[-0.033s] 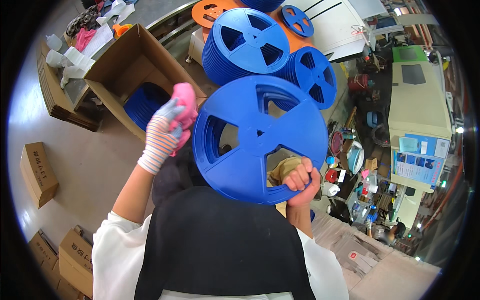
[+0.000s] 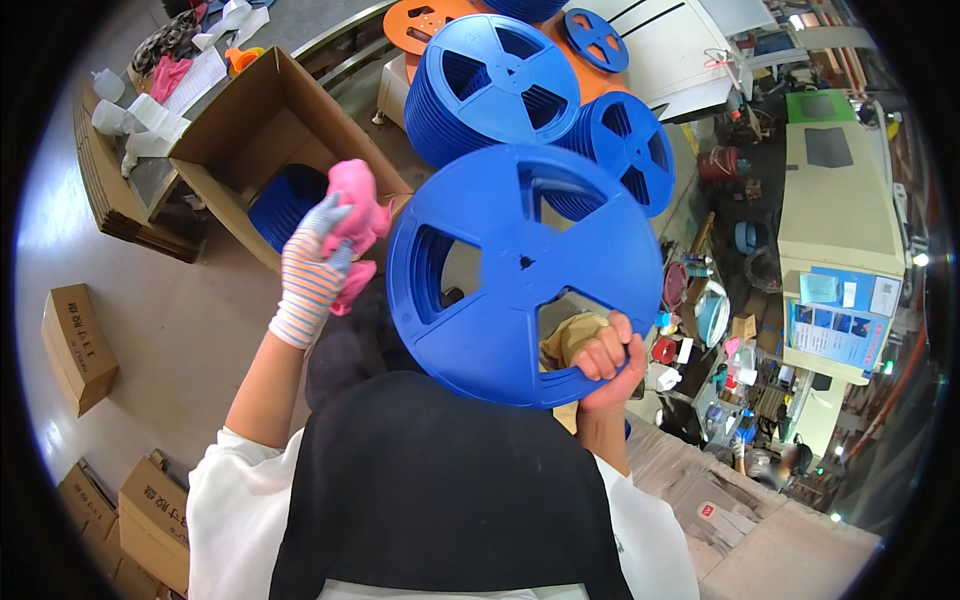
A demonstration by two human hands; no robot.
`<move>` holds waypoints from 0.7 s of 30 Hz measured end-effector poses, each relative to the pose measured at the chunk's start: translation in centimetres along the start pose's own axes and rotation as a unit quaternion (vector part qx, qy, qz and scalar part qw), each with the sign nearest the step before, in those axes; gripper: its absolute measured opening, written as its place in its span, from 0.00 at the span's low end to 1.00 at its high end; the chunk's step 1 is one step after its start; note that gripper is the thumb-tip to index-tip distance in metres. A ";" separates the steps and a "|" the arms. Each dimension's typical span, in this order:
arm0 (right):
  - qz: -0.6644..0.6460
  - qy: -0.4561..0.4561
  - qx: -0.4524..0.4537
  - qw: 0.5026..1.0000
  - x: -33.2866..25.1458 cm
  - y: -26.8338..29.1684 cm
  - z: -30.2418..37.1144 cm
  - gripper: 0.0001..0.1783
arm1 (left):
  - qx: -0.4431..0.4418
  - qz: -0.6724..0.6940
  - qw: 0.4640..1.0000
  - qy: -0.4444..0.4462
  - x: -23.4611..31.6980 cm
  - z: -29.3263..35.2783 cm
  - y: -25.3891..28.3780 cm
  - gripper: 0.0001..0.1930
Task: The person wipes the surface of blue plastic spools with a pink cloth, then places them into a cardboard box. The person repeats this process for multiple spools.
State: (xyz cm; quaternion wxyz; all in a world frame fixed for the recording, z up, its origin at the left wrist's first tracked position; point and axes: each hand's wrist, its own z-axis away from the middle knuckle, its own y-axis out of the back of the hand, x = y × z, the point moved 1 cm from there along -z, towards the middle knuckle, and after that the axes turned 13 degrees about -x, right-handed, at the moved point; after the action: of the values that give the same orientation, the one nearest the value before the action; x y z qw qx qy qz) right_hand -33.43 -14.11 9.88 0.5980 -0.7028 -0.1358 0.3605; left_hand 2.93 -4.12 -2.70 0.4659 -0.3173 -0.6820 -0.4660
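Note:
My left hand (image 2: 308,270), in a striped knit glove, is closed on a bunched pink cloth (image 2: 352,196) just left of the reels. My right hand (image 2: 612,362) is bare. Its fingers wrap the lower right rim of a stack of large blue plastic reels (image 2: 520,262), with the thumb outside the rim and the fingers at a cut-out. The top reel's face is turned up toward me, and its wide cut-outs show more rims beneath. An open cardboard box (image 2: 215,210) stands beyond my left hand, with blue reels (image 2: 285,205) lying inside.
Ahead, tall stacks of blue reels (image 2: 500,75) and more reels (image 2: 640,150) stand near an orange reel (image 2: 425,22). Closed cartons (image 2: 75,345) lie on the floor at left. Flattened cardboard (image 2: 125,215) leans by a bench. A pale machine (image 2: 835,220) stands at right.
My left hand and the pink cloth have shifted slightly left. The held blue reels and my right hand have moved a little to the right.

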 end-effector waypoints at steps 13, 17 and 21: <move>-0.041 0.038 -0.107 0.993 -2.9 1.0 -1.5 0.13 | -0.141 -0.351 0.907 -0.186 7.1 1.5 0.1 0.33; -0.025 0.010 -0.113 0.993 -2.6 1.0 -1.6 0.13 | -0.190 -0.359 0.888 -0.215 6.9 1.4 -1.9 0.33; 0.001 -0.005 -0.107 0.994 -2.7 0.3 -1.7 0.13 | -0.208 -0.354 0.884 -0.224 5.8 2.0 -2.3 0.26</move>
State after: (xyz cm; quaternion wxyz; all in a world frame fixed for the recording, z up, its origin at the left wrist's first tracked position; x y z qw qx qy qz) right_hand -34.24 -17.15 10.55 0.5185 -0.7611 -0.1758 0.3477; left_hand -1.90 -3.11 1.67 0.0281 -0.2401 -0.7226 -0.6476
